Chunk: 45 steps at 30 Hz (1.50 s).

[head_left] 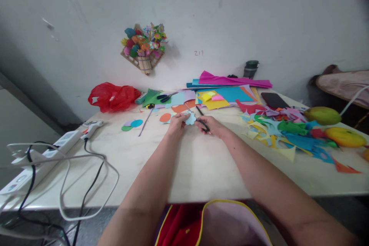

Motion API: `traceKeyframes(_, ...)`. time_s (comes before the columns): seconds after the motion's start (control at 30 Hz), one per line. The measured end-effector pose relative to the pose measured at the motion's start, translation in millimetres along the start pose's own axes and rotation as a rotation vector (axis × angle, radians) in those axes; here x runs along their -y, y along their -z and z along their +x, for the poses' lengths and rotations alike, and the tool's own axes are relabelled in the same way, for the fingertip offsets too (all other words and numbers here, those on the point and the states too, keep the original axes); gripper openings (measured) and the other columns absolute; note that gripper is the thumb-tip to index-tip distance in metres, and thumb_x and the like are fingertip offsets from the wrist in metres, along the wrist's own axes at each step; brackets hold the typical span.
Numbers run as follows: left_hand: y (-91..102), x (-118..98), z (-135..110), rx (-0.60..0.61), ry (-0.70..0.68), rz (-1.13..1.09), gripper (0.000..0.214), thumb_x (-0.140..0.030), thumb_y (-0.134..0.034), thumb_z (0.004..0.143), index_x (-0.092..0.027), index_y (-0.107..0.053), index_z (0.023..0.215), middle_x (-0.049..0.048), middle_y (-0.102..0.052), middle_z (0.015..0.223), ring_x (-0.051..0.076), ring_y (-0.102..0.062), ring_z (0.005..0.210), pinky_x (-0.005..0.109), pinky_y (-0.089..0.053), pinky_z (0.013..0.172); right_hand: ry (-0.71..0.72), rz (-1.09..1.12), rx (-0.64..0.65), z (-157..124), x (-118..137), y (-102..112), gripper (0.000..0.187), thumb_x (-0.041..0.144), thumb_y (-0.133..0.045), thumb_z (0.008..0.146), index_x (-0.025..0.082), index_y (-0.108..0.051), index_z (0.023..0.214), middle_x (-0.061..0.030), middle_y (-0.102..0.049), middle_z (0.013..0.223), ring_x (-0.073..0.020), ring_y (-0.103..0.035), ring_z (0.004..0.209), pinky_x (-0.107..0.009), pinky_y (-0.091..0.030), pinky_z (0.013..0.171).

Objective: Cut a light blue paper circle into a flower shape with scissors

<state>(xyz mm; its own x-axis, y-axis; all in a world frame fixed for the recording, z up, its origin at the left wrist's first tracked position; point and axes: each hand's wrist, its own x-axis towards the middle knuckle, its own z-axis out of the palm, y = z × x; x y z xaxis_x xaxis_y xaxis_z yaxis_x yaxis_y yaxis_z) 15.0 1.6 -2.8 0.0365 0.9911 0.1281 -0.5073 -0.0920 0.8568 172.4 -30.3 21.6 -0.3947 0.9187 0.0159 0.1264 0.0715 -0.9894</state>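
Note:
My left hand [176, 122] pinches a small light-blue scalloped paper shape [190, 117] above the white table [184, 165]. My right hand [212, 124] is closed around black-handled scissors [202, 122], whose blades reach toward the paper shape. Both hands meet over the middle of the table. Cut paper circles, orange [165, 117], blue [136, 123] and green [126, 128], lie just left of my left hand.
Coloured paper sheets [227, 92] are stacked at the back, with a second pair of scissors [165, 97] and a red plastic bag [113, 96]. Paper scraps [288, 130], a phone [273, 100] and mangoes [323, 115] lie at the right. A power strip [54, 146] with cables sits at the left. A paper-flower decoration [144, 46] hangs on the wall.

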Motion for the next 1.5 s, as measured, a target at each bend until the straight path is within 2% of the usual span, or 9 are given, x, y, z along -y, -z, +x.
traceKeyframes(0.27,-0.8,-1,0,-0.012,0.002,-0.01,0.023,-0.016,-0.076,0.051,-0.012,-0.053,0.054,0.0072,-0.066,0.068,0.016,-0.062,0.064,0.026,-0.043,0.06,0.04,-0.003,0.012,3,-7,2,0.019,0.031,-0.06,0.062,0.015,-0.056,0.072,0.0054,-0.046,0.045,-0.006,-0.042,0.037,-0.017,-0.024,0.032)
traceKeyframes(0.57,-0.1,-2,-1,-0.001,-0.004,0.006,0.02,-0.018,-0.075,0.053,-0.011,-0.058,0.06,0.0051,-0.064,0.062,0.014,-0.059,0.057,0.026,-0.044,0.06,0.042,0.077,0.029,15,-21,6,0.027,0.037,-0.065,0.06,0.014,-0.058,0.073,0.006,-0.043,0.043,-0.0059,-0.037,0.036,-0.019,-0.029,0.034)
traceKeyframes(0.77,-0.2,-3,-2,-0.003,-0.01,0.026,0.02,-0.02,-0.075,0.053,-0.012,-0.058,0.059,0.0035,-0.062,0.057,0.013,-0.057,0.054,0.025,-0.041,0.054,0.017,0.045,0.032,5,-9,3,0.024,0.037,-0.062,0.066,0.015,-0.055,0.07,0.0048,-0.046,0.044,-0.0056,-0.041,0.036,-0.017,-0.028,0.033)
traceKeyframes(0.9,0.5,-3,-1,-0.009,-0.007,0.028,0.022,-0.019,-0.075,0.053,-0.013,-0.053,0.054,0.0019,-0.06,0.054,0.011,-0.054,0.049,0.024,-0.038,0.05,0.01,0.009,0.031,2,-6,3,0.024,0.037,-0.062,0.068,0.015,-0.055,0.073,0.0039,-0.048,0.047,-0.0051,-0.041,0.035,-0.016,-0.023,0.029)
traceKeyframes(1.2,-0.4,-2,0,-0.035,-0.007,0.014,0.023,-0.017,-0.075,0.052,-0.013,-0.053,0.054,0.0038,-0.062,0.058,0.014,-0.059,0.057,0.025,-0.039,0.054,0.009,0.002,0.035,4,-8,4,0.019,0.033,-0.06,0.07,0.015,-0.053,0.069,0.0042,-0.047,0.046,-0.0047,-0.041,0.035,-0.016,-0.023,0.029)
traceKeyframes(1.3,-1.2,-4,-1,-0.042,-0.009,0.023,0.022,-0.017,-0.075,0.051,-0.013,-0.053,0.053,0.0032,-0.061,0.056,0.012,-0.056,0.053,0.024,-0.038,0.052,-0.012,-0.001,0.024,1,-4,2,0.018,0.031,-0.059,0.071,0.015,-0.053,0.069,0.0046,-0.046,0.045,-0.0046,-0.041,0.035,-0.015,-0.024,0.029)
traceKeyframes(1.5,-1.1,-5,-4,0.036,0.005,0.073,0.022,-0.019,-0.075,0.053,-0.012,-0.054,0.051,0.0018,-0.058,0.052,0.009,-0.051,0.047,0.023,-0.034,0.048,-0.014,-0.021,0.006,1,-3,5,0.019,0.033,-0.06,0.073,0.015,-0.053,0.072,0.0041,-0.048,0.047,-0.0043,-0.041,0.035,-0.015,-0.025,0.029)
